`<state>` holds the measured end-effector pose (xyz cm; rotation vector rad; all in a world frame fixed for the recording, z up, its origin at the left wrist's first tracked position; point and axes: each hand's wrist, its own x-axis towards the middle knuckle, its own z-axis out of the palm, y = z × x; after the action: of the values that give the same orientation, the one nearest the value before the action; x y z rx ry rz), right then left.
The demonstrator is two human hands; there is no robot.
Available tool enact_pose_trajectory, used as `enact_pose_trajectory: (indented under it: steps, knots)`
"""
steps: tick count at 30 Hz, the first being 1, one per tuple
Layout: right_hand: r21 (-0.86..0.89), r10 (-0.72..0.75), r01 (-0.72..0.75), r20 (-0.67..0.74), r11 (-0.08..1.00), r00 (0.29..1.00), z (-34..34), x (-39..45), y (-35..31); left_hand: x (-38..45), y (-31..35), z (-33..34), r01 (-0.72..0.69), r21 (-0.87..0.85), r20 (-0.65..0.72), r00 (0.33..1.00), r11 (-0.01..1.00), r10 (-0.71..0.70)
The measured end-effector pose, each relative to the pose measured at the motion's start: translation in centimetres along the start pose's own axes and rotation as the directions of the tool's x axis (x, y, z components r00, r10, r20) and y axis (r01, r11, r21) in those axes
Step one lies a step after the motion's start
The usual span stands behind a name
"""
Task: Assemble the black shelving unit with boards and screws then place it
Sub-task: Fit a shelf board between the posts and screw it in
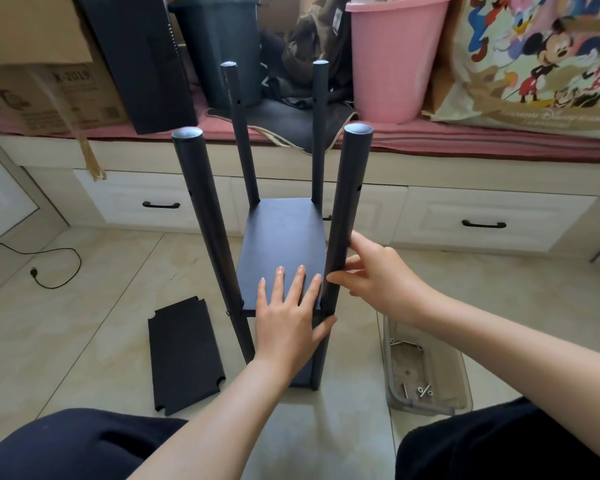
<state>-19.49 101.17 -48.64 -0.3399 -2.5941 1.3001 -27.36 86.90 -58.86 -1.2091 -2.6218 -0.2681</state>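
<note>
Shelving unit [281,237]: stands upright on the tiled floor between the person's knees; four black posts, one board fitted.
Fitted board [284,244]: lies flat between the posts, long axis running away from the person.
Left hand [290,317]: flat on the near end of the board, fingers straight and spread, thumb beside the near right post.
Right hand [378,275]: fingers curled round the near right post [343,216] from the right side, just above the board.
Key relation: the post's axis is vertical; the corner joint lies directly under the right fingers, so this hand is nearer.
Spare board [184,355]: flat on the floor, left of the unit.
Screws [420,389]: in a clear tray [395,403] on the right, close to the right arm.
</note>
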Motion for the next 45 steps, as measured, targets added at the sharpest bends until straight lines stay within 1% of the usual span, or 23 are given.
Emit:
enact_pose_trajectory:
  steps: [1, 3, 5, 8, 9, 11, 14, 16, 18, 20, 22, 26, 29, 31, 35, 40, 45]
  knots:
    - [0.006, 0.009, -0.009, -0.011, 1.000, 1.000, -0.1, 0.1, 0.0, 0.0, 0.1, 0.2, -0.001, 0.003, -0.041, 0.999, 1.000, 0.001]
    - [0.011, 0.033, -0.032, -0.017, 0.999, 0.999, -0.4, 0.2, -0.1, 0.1, 0.3, 0.4, 0.009, 0.004, -0.062, 0.998, 1.000, -0.009]
    - [0.035, 0.065, -0.066, 0.019, 0.997, 0.998, -1.0, 0.5, 0.0, 0.2, 0.6, 0.9, 0.019, 0.008, -0.092, 0.996, 1.000, -0.019]
    - [0.194, 0.115, -0.140, 0.135, 0.971, 0.984, -2.7, 0.5, 0.6, 0.4, 1.0, 1.7, 0.028, -0.006, -0.156, 0.987, 1.000, -0.029]
    - [0.226, 0.127, -0.159, 0.148, 0.961, 0.981, -3.5, 0.4, 1.1, 0.7, 1.2, 1.9, 0.030, -0.024, -0.180, 0.983, 0.999, -0.034]
    - [0.235, 0.167, -0.197, 0.141, 0.952, 0.976, -4.9, -0.1, 2.8, 1.1, 1.7, 2.1, 0.047, -0.034, -0.196, 0.979, 0.998, -0.052]
    - [0.198, 0.275, -0.296, 0.124, 0.934, 0.953, -6.5, -0.9, 6.9, 1.1, 2.3, 2.0, 0.083, -0.041, -0.190, 0.978, 0.996, -0.089]
    - [0.176, 0.380, -0.401, 0.142, 0.899, 0.914, -6.7, -2.2, 11.1, 1.1, 2.5, 1.9, 0.088, -0.051, -0.187, 0.978, 0.995, -0.096]
    - [0.103, 0.463, -0.484, 0.177, 0.869, 0.869, -5.9, -3.8, 15.6, 1.0, 2.6, 1.9, 0.082, -0.041, -0.191, 0.978, 0.996, -0.088]
    - [0.005, 0.518, -0.529, 0.197, 0.848, 0.832, -4.4, -5.1, 19.8, 0.9, 2.5, 2.0, 0.073, -0.015, -0.205, 0.976, 0.997, -0.075]
    - [-0.055, 0.570, -0.572, 0.212, 0.818, 0.794, -2.7, -6.0, 23.4, 0.9, 2.5, 2.1, 0.072, 0.005, -0.219, 0.973, 0.997, -0.069]
    - [-0.178, 0.661, -0.637, 0.236, 0.750, 0.713, 0.7, -6.3, 28.4, 0.9, 2.3, 2.6, 0.074, 0.041, -0.253, 0.965, 0.996, -0.061]
    - [-0.305, 0.709, -0.642, 0.254, 0.704, 0.657, 3.0, -5.9, 30.9, 0.9, 2.2, 2.9, 0.064, 0.067, -0.269, 0.962, 0.996, -0.044]
    - [-0.401, 0.728, -0.616, 0.254, 0.678, 0.637, 4.2, -5.7, 32.1, 0.9, 2.2, 3.0, 0.062, 0.080, -0.274, 0.961, 0.995, -0.038]
    - [-0.462, 0.769, -0.631, 0.212, 0.623, 0.603, 5.1, -5.6, 33.9, 0.9, 2.0, 3.3, 0.058, 0.088, -0.275, 0.961, 0.994, -0.032]
    - [-0.502, 0.776, -0.616, 0.210, 0.607, 0.595, 5.4, -5.5, 35.2, 0.9, 1.9, 3.5, 0.055, 0.093, -0.305, 0.952, 0.994, -0.024]
    - [-0.617, 0.758, -0.521, 0.204, 0.591, 0.619, 6.0, -5.8, 35.6, 1.0, 2.0, 3.8, 0.057, 0.096, -0.339, 0.941, 0.994, -0.021]
